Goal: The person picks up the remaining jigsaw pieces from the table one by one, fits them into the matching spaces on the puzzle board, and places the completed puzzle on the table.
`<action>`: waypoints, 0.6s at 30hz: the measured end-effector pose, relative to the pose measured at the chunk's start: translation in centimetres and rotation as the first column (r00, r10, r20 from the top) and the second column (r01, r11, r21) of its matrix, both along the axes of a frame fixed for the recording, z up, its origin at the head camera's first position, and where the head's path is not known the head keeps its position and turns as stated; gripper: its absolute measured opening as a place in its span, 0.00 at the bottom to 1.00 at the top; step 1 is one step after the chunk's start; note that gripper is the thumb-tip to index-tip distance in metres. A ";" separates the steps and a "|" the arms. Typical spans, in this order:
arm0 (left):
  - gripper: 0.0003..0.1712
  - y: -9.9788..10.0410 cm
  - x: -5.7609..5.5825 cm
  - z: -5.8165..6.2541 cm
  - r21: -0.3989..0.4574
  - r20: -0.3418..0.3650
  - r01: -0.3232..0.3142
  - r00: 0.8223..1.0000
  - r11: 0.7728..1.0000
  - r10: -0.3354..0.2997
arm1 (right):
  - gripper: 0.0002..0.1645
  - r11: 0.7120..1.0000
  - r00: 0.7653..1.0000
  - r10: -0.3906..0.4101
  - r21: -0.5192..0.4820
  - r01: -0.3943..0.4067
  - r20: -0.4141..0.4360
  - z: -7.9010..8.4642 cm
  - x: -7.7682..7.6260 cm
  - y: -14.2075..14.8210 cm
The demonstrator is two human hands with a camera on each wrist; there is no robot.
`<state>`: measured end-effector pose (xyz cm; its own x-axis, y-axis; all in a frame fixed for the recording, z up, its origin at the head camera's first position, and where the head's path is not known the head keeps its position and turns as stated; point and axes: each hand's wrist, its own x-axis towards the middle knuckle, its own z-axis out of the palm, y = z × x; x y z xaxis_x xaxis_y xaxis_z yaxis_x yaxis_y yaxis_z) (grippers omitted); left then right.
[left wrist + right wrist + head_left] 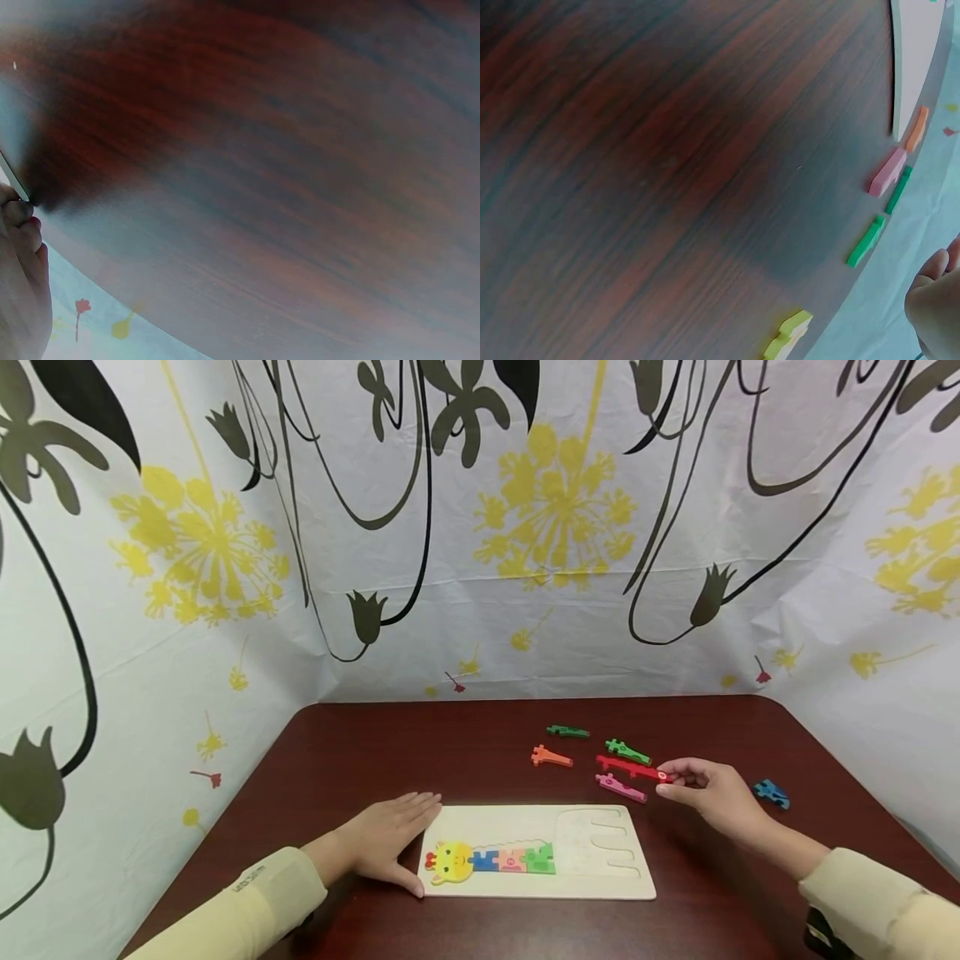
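Note:
A pale wooden puzzle board [600, 887] lies on the table. Set into it are a yellow giraffe head [452, 862] and blue [486, 861], pink [512, 861] and green [540, 859] neck pieces; outlined recesses show at its right. My left hand [393, 839] rests at the board's left edge, fingers extended, thumb by the near corner; in the left wrist view its fingers [19, 232] meet the edge. Right of the board, my right hand [708, 789] pinches the end of a long red puzzle piece [630, 767] between thumb and fingers. The right wrist view shows only part of that hand [937, 300].
Loose pieces lie beyond the board: dark green [568, 732], orange [551, 757], bright green [628, 752] and pink [621, 788]. A blue piece [771, 793] is right of my right hand. The right wrist view has a yellow-edged piece [787, 336]. Patterned cloth [540, 652] hangs behind the table.

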<state>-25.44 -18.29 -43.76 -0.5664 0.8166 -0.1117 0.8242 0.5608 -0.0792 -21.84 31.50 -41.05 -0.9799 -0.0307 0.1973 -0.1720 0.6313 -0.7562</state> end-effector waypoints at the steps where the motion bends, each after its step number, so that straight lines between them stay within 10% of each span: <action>1: 0.68 0.0 0.0 0.0 -0.002 0.004 -0.003 1.000 1.000 0.003 | 0.22 1.000 1.000 0.004 -0.002 -0.004 -0.002 0.0 0.0 -0.2; 18: 0.68 0.0 0.0 0.1 -0.011 0.012 -0.008 1.000 1.000 0.009 | 0.21 0.994 0.997 0.069 -0.083 -0.067 0.022 0.3 -0.8 -3.5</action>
<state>-25.41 -18.28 -43.70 -0.5719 0.8104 -0.1272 0.8203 0.5669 -0.0757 -22.64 27.99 -40.71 -0.9807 -0.0816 0.1776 -0.1927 0.5541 -0.8098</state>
